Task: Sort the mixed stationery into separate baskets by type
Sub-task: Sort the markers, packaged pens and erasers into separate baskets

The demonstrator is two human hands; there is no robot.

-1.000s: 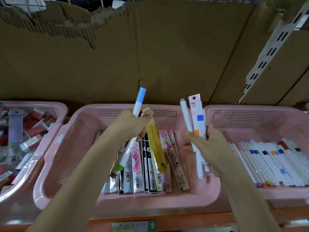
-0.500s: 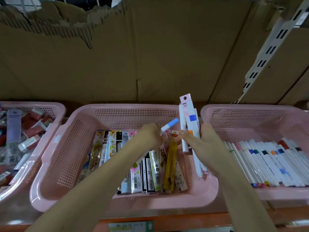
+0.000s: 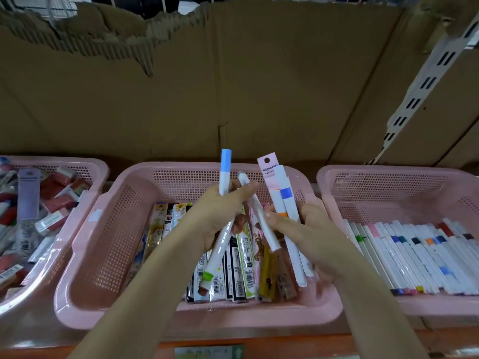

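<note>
Left hand point(image 3: 220, 213) is gripping a white marker with blue cap point(image 3: 222, 200), now raised upright again above the middle pink plastic basket point(image 3: 103, 229) after dipping toward the packets half a second ago. A plain white pen point(image 3: 259, 216) is crossing between both hands. Right hand point(image 3: 308, 229) is still clasping a packaged pair of white markers point(image 3: 282, 200). Fingers of both are curled closed on pens. Likely next: transfer to the right pink basket point(image 3: 388, 187) holding white markers.

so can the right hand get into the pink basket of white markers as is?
Probably yes: the right hand sits beside that right pink basket, open-topped, nothing between; but it grips packaged white markers.
</note>
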